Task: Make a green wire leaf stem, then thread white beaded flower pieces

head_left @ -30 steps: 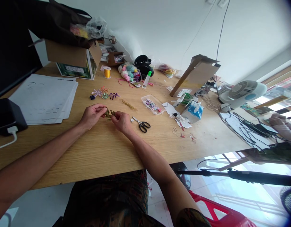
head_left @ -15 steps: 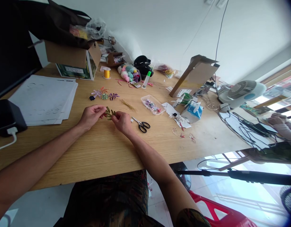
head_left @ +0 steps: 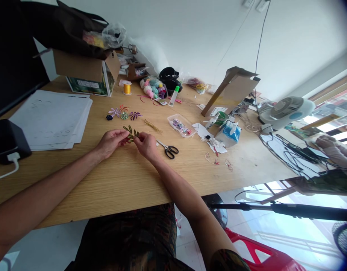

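Note:
Between both hands, above the wooden table, is a small olive-green flower (head_left: 130,132) with looped, thread-wrapped petals. My left hand (head_left: 112,143) pinches its left side, and my right hand (head_left: 146,145) grips the right side between thumb and fingers. Black-handled scissors (head_left: 169,149) lie just right of my right hand. Behind the hands rest several finished-looking looped flowers, among them a purple one (head_left: 135,115), a green one (head_left: 124,115) and a dark blue one (head_left: 109,117). A bundle of thin gold wires (head_left: 152,125) lies beyond my right hand. A clear plastic box (head_left: 194,132) holds small colourful pieces.
White paper sheets (head_left: 49,120) cover the table's left side. At the back are a yellow thread spool (head_left: 127,89), a bag of yarn balls (head_left: 153,88) and a glue stick (head_left: 173,96). Farther right stand a tissue pack (head_left: 230,133) and a fan (head_left: 288,111). Another person's hands (head_left: 327,142) show at far right.
My left hand has shifted slightly right and down along the green flower, whose petals now show more above the fingers. My right hand keeps its grip almost in place.

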Motion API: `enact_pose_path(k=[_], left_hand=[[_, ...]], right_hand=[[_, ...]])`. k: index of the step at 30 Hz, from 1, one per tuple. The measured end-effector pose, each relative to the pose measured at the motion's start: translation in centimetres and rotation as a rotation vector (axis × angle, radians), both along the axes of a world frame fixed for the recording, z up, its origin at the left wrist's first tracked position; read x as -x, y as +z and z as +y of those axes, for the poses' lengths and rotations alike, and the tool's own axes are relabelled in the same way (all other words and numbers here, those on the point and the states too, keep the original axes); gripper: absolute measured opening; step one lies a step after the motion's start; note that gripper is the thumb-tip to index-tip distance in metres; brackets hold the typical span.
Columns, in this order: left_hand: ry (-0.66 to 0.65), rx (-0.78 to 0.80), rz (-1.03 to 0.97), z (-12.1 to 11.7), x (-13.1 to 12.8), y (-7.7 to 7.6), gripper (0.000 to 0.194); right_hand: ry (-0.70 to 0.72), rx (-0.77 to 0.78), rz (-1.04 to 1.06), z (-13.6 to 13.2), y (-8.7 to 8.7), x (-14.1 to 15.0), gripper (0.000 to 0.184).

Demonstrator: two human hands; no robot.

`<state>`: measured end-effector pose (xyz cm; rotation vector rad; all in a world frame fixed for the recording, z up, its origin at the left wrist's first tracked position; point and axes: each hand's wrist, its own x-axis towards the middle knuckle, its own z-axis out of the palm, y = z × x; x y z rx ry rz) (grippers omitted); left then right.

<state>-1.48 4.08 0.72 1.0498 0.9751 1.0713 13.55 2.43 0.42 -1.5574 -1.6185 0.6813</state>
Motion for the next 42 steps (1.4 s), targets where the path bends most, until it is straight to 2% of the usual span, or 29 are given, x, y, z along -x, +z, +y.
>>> enact_pose_path(k=[8, 15, 19, 27, 32, 35, 40, 42], left_hand=[[-0.001, 0.096, -0.075, -0.7, -0.7, -0.1, 0.027], [0.049, 0.028, -0.104, -0.6, -1.0, 0.2, 0.013], [0.076, 0.006, -0.110, -0.6, -1.0, 0.3, 0.018], [0.022, 0.029, -0.020, -0.2, -0.2, 0.0, 0.027], [0.090, -0.020, 0.053, 0.1, -0.1, -0.3, 0.031], [0.116, -0.054, 0.074, 0.2, -0.1, -0.2, 0.029], [0.031, -0.031, 0.073, -0.1, -0.2, -0.2, 0.029], [0.036, -0.045, 0.079, -0.1, -0.2, -0.2, 0.027]], right_hand=[[0.133, 0.120, 0.107, -0.2, 0.3, 0.2, 0.029], [0.063, 0.113, 0.104, -0.4, 0.4, 1.0, 0.023], [0.050, 0.095, 0.098, -0.4, 0.2, 1.1, 0.024], [0.004, 0.068, 0.133, 0.2, -0.5, 0.5, 0.025], [0.069, 0.103, 0.234, 0.3, -0.5, 0.3, 0.022], [0.042, 0.140, 0.247, 0.4, -0.5, 0.2, 0.020], [-0.033, 0.094, 0.218, 0.3, -0.4, 0.2, 0.023], [-0.041, 0.078, 0.201, 0.2, -0.4, 0.2, 0.022]])
